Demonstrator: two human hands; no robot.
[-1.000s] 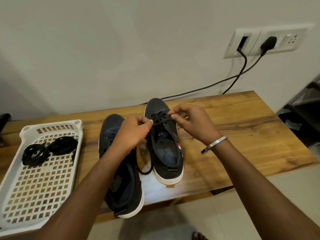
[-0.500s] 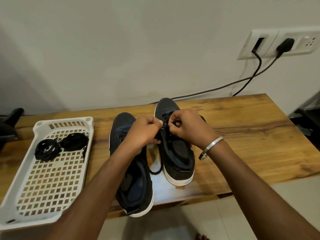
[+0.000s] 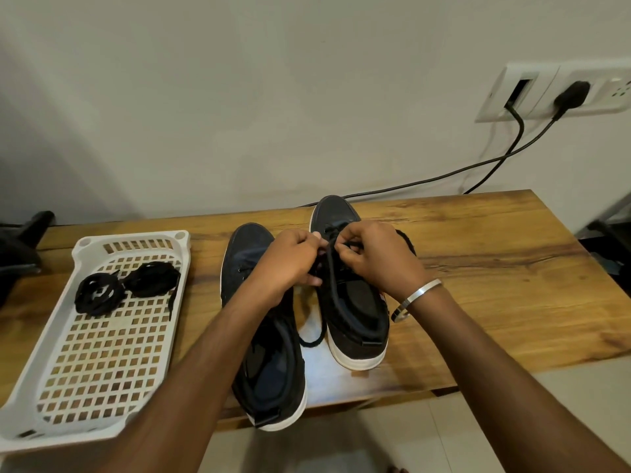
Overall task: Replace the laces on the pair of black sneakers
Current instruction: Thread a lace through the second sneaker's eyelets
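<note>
Two black sneakers with white soles stand side by side on the wooden table (image 3: 495,268), toes toward the wall. Over the lace area of the right sneaker (image 3: 355,315) both hands meet. My left hand (image 3: 290,261) pinches the black lace (image 3: 329,268) from the left side. My right hand (image 3: 379,257), a metal bangle on its wrist, pinches the same lace from the right. A loose end of that lace loops down between the shoes. The left sneaker (image 3: 252,254) lies partly under my left forearm.
A white perforated plastic tray (image 3: 102,353) sits at the table's left with two coiled black laces (image 3: 126,288) in its far end. Black cables (image 3: 444,175) run from a wall socket plate (image 3: 553,93) down behind the table. A dark object (image 3: 20,247) stands at the far left.
My hands have drawn closer together over the right sneaker's eyelets, and the lace now stands in a loop between them. The camera view has shifted slightly left.
</note>
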